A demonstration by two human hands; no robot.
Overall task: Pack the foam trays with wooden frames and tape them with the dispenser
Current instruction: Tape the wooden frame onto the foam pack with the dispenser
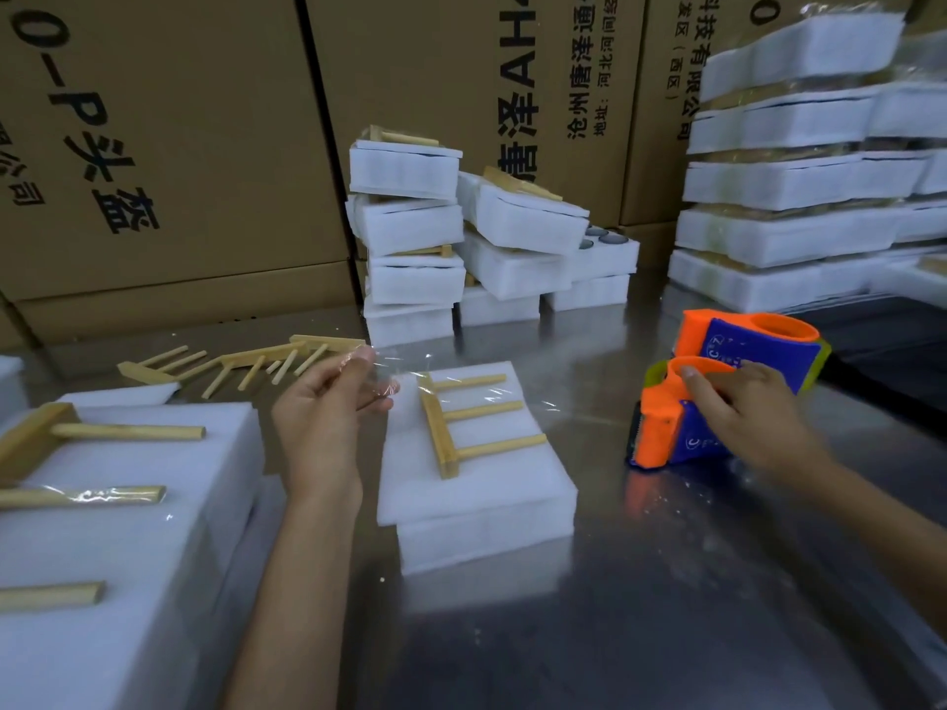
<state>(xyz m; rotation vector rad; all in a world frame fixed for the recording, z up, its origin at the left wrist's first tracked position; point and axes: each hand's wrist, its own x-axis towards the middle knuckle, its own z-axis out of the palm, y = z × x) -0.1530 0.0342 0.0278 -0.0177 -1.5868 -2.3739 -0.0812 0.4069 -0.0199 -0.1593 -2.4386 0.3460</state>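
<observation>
While left hand [328, 402] seemingly pinches tape [405, 374], right hand [743, 407] grips dispenser [666, 433].

Two orange-and-blue tape dispensers [717, 397] stood on the table [640, 581]. One foam tray pair [476, 484] lay in the middle with one three-pronged wooden frame [461, 422] on top. About three loose frames [241, 363] lay behind. Roughly ten untaped trays [461, 238] were piled at the back; the taped stack [799, 187] at the right was too blurred to count.
</observation>
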